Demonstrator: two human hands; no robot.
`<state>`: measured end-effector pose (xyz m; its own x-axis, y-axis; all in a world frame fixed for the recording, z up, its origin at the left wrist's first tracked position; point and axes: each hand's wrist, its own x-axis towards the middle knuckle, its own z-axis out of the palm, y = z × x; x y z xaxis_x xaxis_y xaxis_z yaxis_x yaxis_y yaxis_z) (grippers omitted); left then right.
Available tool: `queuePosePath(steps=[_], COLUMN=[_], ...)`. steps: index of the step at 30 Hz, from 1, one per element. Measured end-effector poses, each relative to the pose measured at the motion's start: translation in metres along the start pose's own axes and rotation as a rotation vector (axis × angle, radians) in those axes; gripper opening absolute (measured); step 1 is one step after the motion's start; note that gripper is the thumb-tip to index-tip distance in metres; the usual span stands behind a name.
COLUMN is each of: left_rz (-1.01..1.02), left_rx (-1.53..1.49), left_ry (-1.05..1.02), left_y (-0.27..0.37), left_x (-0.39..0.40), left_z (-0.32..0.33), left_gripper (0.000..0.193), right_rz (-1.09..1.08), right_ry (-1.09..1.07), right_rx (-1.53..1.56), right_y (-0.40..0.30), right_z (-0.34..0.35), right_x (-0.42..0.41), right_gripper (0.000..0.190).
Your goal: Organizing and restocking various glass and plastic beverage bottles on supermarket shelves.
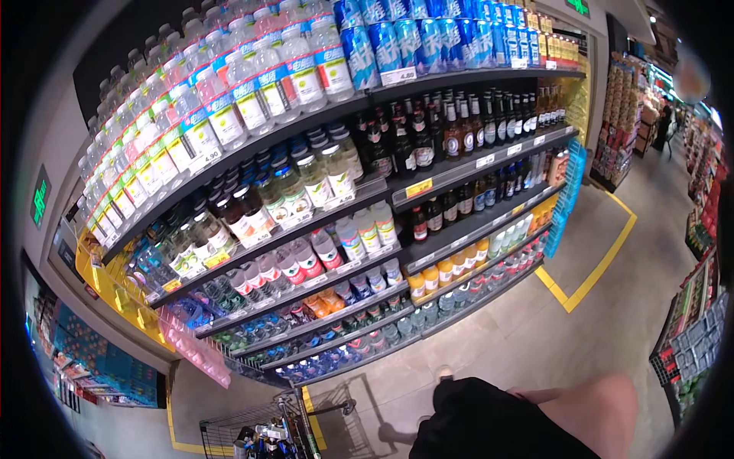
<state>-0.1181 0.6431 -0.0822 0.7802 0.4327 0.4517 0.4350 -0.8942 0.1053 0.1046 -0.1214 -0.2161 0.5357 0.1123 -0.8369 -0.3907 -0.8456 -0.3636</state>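
Neither of my hands is in view. At the lower right a bare bent arm (593, 413) shows beside black clothing (481, 421), with its hand hidden. Before me stands a tall shelf unit (367, 94) stocked with drinks. Its top shelf carries rows of clear plastic bottles (266, 86) with label bands and stacked blue cans (384, 46). Dark glass bottles (421, 140) stand on the shelf below, right of clear glass bottles (312, 178). Lower down are orange juice bottles (444, 272) and water bottles (436, 307). A wire shopping cart (229, 427) at the bottom left holds several bottles.
Yellow floor tape (599, 281) marks corners on the grey floor (516, 338). A blue plastic hanging strip (565, 198) and a pink one (192, 347) edge the shelf unit. More displays (616, 120) line the aisle at right, where a person (664, 129) stands far off.
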Motion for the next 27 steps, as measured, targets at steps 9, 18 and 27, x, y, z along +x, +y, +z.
queuePosePath(steps=[9,18,27], left_rz=[-0.605,-0.735,-0.663], left_rx=[0.064,0.022,0.113], left_ry=[-0.715,-0.350,-0.454], left_y=[0.101,0.215,0.335], left_x=[0.011,0.015,-0.013], left_z=[-0.040,-0.046,-0.033], left_gripper=[0.061,0.052,0.051], right_rz=[0.260,0.249,0.271], right_ry=[0.153,0.118,0.177], right_rx=[0.299,0.482,0.399], right_y=[-0.016,0.105,0.420], right_z=[-0.089,-0.125,-0.141], right_x=[-0.079,-0.147,-0.203], right_gripper=[0.033,0.038,0.027])
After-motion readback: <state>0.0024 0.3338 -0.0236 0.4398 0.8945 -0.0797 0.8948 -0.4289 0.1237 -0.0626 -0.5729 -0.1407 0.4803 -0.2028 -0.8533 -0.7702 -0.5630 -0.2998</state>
